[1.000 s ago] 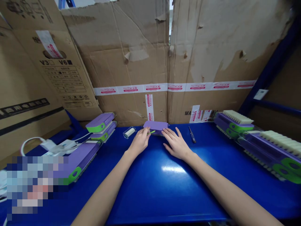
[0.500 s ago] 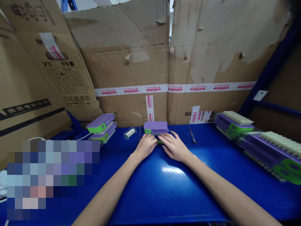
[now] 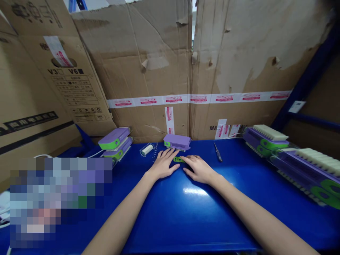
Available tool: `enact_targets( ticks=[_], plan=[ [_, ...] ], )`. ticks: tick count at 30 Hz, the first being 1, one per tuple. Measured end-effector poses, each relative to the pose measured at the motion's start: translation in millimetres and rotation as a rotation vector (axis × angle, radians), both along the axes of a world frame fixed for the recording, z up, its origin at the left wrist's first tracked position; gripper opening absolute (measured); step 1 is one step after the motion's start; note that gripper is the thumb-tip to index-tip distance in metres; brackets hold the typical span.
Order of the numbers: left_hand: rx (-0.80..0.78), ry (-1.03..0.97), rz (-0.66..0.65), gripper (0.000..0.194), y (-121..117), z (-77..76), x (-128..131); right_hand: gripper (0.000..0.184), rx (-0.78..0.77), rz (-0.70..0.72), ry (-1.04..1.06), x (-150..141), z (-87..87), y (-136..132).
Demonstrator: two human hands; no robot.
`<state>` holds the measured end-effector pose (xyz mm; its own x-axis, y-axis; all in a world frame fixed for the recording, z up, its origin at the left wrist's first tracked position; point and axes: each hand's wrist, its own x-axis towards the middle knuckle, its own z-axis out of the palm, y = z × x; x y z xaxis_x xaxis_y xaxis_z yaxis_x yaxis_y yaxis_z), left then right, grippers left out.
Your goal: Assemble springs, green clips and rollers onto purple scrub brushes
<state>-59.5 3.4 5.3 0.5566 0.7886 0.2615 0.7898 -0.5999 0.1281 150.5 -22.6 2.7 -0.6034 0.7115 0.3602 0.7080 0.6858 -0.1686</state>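
Observation:
Fingers spread, my left hand reaches forward with its fingertips at the front edge of a purple device, which has a green end and pale bristles beneath. Just in front of it, a flat green plate with holes lies on the blue table. My right hand is low over the table, fingers stretched out and thumb apart. Its fingertips cover the right end of the green plate; whether they press on it I cannot tell. A coiled spring lies left of the device.
A small clear case with a white block sits to the left, a screwdriver to the right. Stacked purple devices stand at left, more purple devices at right. Cardboard walls the back. The lower left is blurred out.
The purple device has shifted slightly away and turned a little. My left hand's fingers have spread, and more of the green plate shows. The spring now leans more.

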Motion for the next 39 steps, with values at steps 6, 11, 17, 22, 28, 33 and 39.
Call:
enact_targets(
  ticks=[6, 11, 17, 22, 28, 33, 39],
  plan=[
    [-0.042, 0.003, 0.007, 0.064, 0, -0.8, 1, 0.06, 0.014, -0.039, 0.03, 2, -6.3, 3],
    [-0.051, -0.015, 0.015, 0.067, 1, -5.0, -1, 0.068, -0.02, -0.133, 0.046, 3, -12.8, 8],
    [0.055, 0.018, 0.067, 0.06, 1, -6.6, 1, 0.069, -0.076, -0.192, 0.033, 3, -11.8, 9],
    [0.286, 0.091, 0.305, 0.036, 6, -4.3, -3, 0.066, -0.099, -0.204, 0.023, 2, -7.1, 6],
    [0.247, 0.065, 0.452, 0.029, 12, -7.0, -15, 0.064, -0.089, -0.193, 0.039, 3, -7.9, 7],
    [0.283, -0.049, 0.483, 0.046, 8, -6.5, -7, 0.058, -0.058, -0.152, 0.074, 4, -9.0, 8],
    [0.305, 0.037, 0.648, 0.032, 1, -6.6, -3, 0.056, -0.03, -0.117, 0.082, 6, -10.8, 10]
  ],
)
